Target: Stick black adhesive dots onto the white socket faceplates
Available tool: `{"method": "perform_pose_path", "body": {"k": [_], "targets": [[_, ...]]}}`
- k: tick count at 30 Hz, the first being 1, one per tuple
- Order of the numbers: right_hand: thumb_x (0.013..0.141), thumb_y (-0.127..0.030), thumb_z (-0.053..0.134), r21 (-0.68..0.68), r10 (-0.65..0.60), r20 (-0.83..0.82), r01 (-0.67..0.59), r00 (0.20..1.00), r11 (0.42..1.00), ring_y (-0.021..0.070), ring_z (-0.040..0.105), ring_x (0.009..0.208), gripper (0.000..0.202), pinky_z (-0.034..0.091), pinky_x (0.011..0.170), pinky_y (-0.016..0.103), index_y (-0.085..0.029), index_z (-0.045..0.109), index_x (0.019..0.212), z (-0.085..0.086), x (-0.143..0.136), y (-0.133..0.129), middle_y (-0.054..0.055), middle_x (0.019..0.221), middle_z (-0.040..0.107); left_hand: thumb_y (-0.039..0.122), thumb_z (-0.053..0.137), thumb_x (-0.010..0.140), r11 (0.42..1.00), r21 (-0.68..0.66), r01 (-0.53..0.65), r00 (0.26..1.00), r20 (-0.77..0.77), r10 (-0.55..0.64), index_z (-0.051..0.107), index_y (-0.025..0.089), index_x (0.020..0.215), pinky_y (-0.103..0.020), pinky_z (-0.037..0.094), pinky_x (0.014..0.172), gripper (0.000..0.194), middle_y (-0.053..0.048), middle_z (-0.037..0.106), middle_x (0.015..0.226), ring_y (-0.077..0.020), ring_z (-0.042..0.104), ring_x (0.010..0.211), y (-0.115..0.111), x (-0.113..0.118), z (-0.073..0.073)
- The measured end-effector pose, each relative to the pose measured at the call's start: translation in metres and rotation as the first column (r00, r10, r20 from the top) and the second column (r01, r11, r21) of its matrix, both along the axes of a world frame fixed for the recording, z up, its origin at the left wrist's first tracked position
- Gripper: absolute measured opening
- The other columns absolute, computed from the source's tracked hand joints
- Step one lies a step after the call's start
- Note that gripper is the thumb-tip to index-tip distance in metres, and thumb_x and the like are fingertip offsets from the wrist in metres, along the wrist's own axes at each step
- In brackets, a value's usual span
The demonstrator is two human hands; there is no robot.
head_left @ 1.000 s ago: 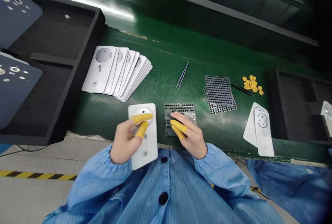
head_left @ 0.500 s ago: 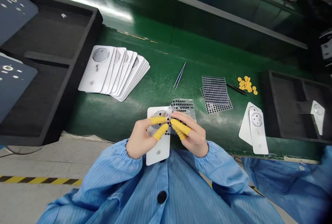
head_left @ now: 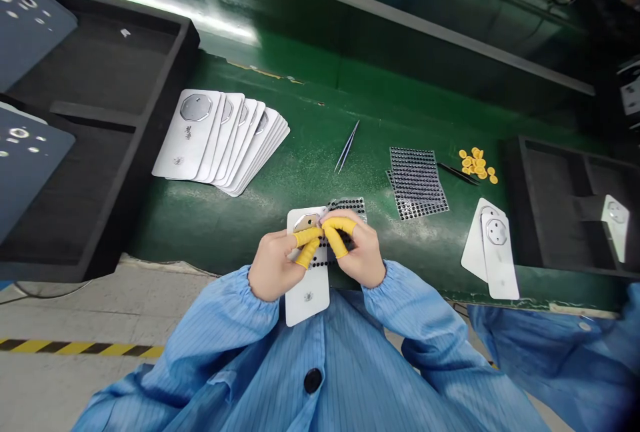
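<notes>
Both left hand (head_left: 274, 268) and right hand (head_left: 364, 256) meet at the dotted sheet (head_left: 354, 204) overlapping the white panel (head_left: 307, 307), grip unclear.

Single view from my head, near, facing forward and steeply down over my left hand (head_left: 274, 265), right hand (head_left: 364, 257) and green bench (head_left: 310, 159).

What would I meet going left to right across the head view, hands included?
Left black tray → fanned white panels → left hand → right hand → black-dotted sheets → yellow pile → right black tray.
</notes>
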State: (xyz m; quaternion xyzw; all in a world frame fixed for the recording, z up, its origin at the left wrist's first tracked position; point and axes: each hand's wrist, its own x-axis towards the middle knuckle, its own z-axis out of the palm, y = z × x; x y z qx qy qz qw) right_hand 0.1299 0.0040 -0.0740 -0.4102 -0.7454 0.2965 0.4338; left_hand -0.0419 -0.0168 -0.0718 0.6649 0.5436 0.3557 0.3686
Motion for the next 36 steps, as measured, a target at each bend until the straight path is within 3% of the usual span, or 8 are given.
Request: {"method": "perform_pose_path", "body": {"k": [5, 8, 11, 14, 18, 22, 26, 36], "targets": [[0.089, -0.013, 0.053, 0.135, -0.151, 0.156, 0.13, 0.976, 0.982, 0.0167, 0.064, 0.092, 0.012, 0.056, 0.08, 0.034, -0.018, 0.063, 0.093, -0.017, 0.01, 0.009, 0.009, 0.097, 0.066, 0.031, 0.061, 0.083, 0.978, -0.197, -0.064, 0.989, 0.119, 0.089, 0.066, 0.011, 0.115, -0.037, 0.058, 0.084, 0.038, -0.013, 0.074, 0.106, -0.0276, 0.071, 0.094, 0.008, -0.034, 0.005], [0.087, -0.01, 0.056, 0.207, -0.163, 0.143, 0.132, 0.976, 0.969, 0.0181, 0.063, 0.09, 0.014, 0.056, 0.076, 0.036, -0.018, 0.065, 0.094, -0.011, 0.016, 0.011, 0.009, 0.095, 0.067, 0.03, 0.064, 0.083, 0.944, -0.233, -0.235, 0.929, 0.231, 0.289, 0.028, 0.018, 0.147, -0.037, 0.06, 0.076, 0.075, -0.01, 0.073, 0.104, -0.0252, 0.072, 0.087, 0.002, -0.054, 0.02], [0.083, -0.004, 0.06, 0.316, -0.196, 0.126, 0.148, 0.972, 0.937, 0.0176, 0.064, 0.086, 0.022, 0.056, 0.072, 0.034, -0.02, 0.065, 0.097, 0.014, 0.009, 0.009, 0.008, 0.094, 0.067, 0.026, 0.067, 0.082, 0.916, -0.258, -0.308, 0.855, 0.347, 0.386, -0.003, 0.027, 0.15, -0.032, 0.06, 0.056, 0.097, -0.004, 0.075, 0.09, -0.0217, 0.072, 0.067, -0.011, -0.051, 0.036], [0.08, -0.003, 0.064, 0.374, -0.167, 0.066, 0.131, 0.984, 0.918, 0.018, 0.064, 0.088, 0.027, 0.057, 0.073, 0.035, -0.021, 0.064, 0.101, 0.044, -0.007, 0.003, 0.006, 0.093, 0.068, 0.024, 0.067, 0.083, 0.93, -0.257, -0.261, 0.854, 0.387, 0.347, 0.024, 0.028, 0.144, -0.027, 0.06, 0.054, 0.075, 0.0, 0.076, 0.081, -0.0187, 0.071, 0.06, -0.021, -0.03, 0.048], [0.086, -0.005, 0.056, 0.337, 0.024, 0.111, -0.06, 0.993, 0.94, 0.0189, 0.063, 0.101, 0.03, 0.057, 0.087, 0.039, -0.017, 0.059, 0.114, 0.063, -0.02, -0.002, 0.008, 0.102, 0.068, 0.014, 0.066, 0.081, 0.972, -0.104, -0.212, 0.922, 0.309, 0.234, 0.063, 0.022, 0.106, -0.018, 0.057, 0.058, 0.026, 0.001, 0.077, 0.083, -0.0136, 0.071, 0.064, -0.03, -0.008, 0.055], [0.093, -0.019, 0.049, 0.387, 0.071, 0.279, -0.179, 0.958, 0.905, 0.0264, 0.054, 0.121, 0.027, 0.05, 0.097, 0.05, -0.012, 0.057, 0.117, 0.063, -0.016, -0.007, 0.018, 0.123, 0.061, 0.008, 0.063, 0.081, 0.972, 0.003, -0.234, 0.931, 0.288, 0.223, 0.065, 0.022, 0.108, -0.017, 0.055, 0.062, 0.03, 0.001, 0.077, 0.089, -0.0131, 0.072, 0.071, -0.035, -0.007, 0.055], [0.096, -0.033, 0.041, 0.367, 0.023, 0.423, -0.194, 0.906, 0.91, 0.0288, 0.046, 0.131, 0.034, 0.045, 0.101, 0.054, -0.018, 0.056, 0.122, 0.062, -0.01, -0.012, 0.019, 0.133, 0.056, 0.01, 0.061, 0.083, 0.98, -0.034, -0.194, 0.932, 0.307, 0.195, 0.062, 0.023, 0.117, -0.021, 0.057, 0.065, 0.037, 0.0, 0.077, 0.092, -0.0157, 0.072, 0.075, -0.035, -0.008, 0.054], [0.091, -0.026, 0.053, 0.306, 0.048, 0.466, -0.211, 0.884, 0.928, 0.0311, 0.041, 0.135, 0.039, 0.043, 0.105, 0.055, -0.018, 0.052, 0.129, 0.058, -0.006, -0.012, 0.016, 0.14, 0.05, 0.008, 0.062, 0.078, 0.981, -0.114, -0.155, 0.939, 0.293, 0.182, 0.063, 0.022, 0.114, -0.021, 0.052, 0.052, 0.039, 0.002, 0.074, 0.076, -0.0128, 0.064, 0.057, -0.032, -0.003, 0.056]]}}
